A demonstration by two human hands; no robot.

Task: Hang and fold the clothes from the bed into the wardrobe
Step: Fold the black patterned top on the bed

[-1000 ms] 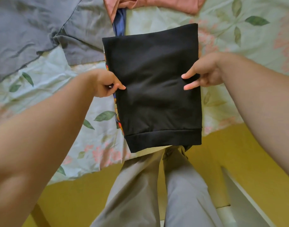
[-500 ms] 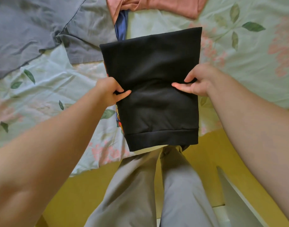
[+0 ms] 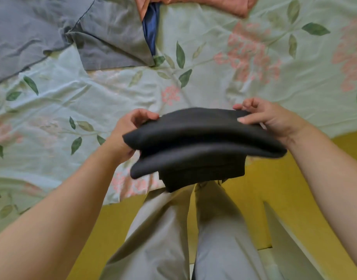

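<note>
Head view looks down on a folded black garment (image 3: 204,142) held in the air above the near edge of the bed, clear of the sheet, its stacked layers bowed upward in the middle. The left hand (image 3: 125,134) has its fingers curled round the left end; the right hand (image 3: 268,122) pinches the far right edge, thumb on top and fingers tucked beneath. The main risk, as I judge it, is that the fold comes apart: the lowest layer already hangs below the others, and with support only at the two ends a loosened pinch or a quick turn could let it slide out and drop open. The bed is covered by a pale green floral sheet (image 3: 92,102), rumpled, with a grey garment (image 3: 32,33), a salmon garment (image 3: 193,3) and a strip of blue cloth (image 3: 151,27) lying at its far side. Below are a yellow floor (image 3: 294,188) and the person's grey trousers (image 3: 163,229); the wardrobe is not in view.
</note>
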